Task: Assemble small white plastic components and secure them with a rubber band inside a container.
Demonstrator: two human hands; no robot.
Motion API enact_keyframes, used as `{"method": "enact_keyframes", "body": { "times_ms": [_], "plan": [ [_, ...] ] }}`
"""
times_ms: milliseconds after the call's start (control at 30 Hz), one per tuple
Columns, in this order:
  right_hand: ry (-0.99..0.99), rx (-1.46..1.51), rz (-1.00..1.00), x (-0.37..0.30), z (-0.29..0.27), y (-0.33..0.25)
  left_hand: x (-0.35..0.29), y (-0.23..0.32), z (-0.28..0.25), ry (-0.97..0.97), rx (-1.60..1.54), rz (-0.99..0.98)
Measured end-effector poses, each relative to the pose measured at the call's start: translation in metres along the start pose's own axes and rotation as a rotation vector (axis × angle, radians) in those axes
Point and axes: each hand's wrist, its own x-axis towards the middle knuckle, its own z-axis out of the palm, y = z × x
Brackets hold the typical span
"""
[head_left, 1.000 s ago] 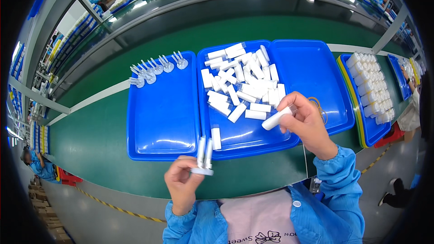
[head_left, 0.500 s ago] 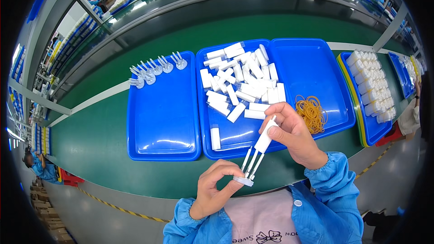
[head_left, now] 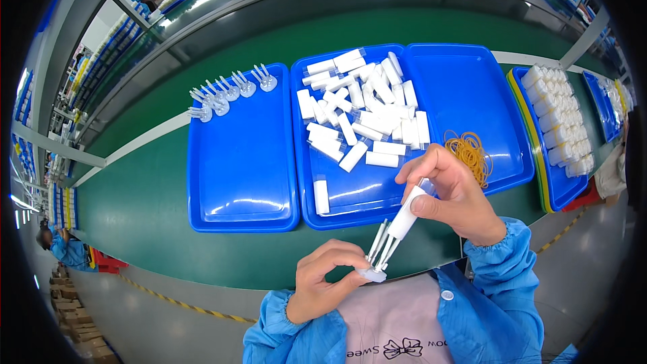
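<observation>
Between thumb and fingers of my left hand (head_left: 328, 280) is a translucent round base with upright rods (head_left: 373, 274), tilted up to the right. My right hand (head_left: 461, 195) pinches a white cylinder (head_left: 408, 213) with clear film at its upper end. The cylinder's lower end meets the rod tips; at least one rod stands outside it, and whether others run inside is hidden. Many like cylinders (head_left: 381, 121) lie loose in the middle blue tray (head_left: 350, 214). Similar rodded bases (head_left: 230, 89) stand along the far end of the left blue tray (head_left: 242, 226).
Tan rubber bands (head_left: 470, 155) lie in the right blue tray (head_left: 465, 81). Beyond it, a stacked tray holds rows of white bundles (head_left: 558, 121). The green bench (head_left: 135, 189) ends just before my body. A co-worker in blue (head_left: 67, 248) sits at far left.
The right hand and cylinder have shifted slightly down and right, and the clear film end now shows. The left hand has moved slightly right with the base. The trays sit slightly higher in view.
</observation>
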Motion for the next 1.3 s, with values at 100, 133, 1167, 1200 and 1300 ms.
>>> {"method": "enact_keyframes", "body": {
  "times_ms": [100,133,1167,1200,1300],
  "plan": [
    [-0.005,0.026,0.087,-0.003,0.000,-0.007,-0.001,-0.001,-0.001,-0.012,-0.034,0.018],
    [-0.015,0.105,0.103,-0.003,-0.002,-0.005,-0.001,0.000,-0.001,-0.005,-0.043,0.031],
    [-0.001,-1.406,-0.380,0.013,0.009,0.049,0.004,-0.018,-0.019,0.437,-0.159,-0.010],
    [0.009,-1.358,-0.369,0.012,0.012,0.046,0.003,-0.019,-0.020,0.444,-0.156,0.000],
    [-0.030,-1.319,-0.318,0.013,0.008,0.040,0.000,-0.016,-0.021,0.464,-0.155,0.001]
  ]
}}
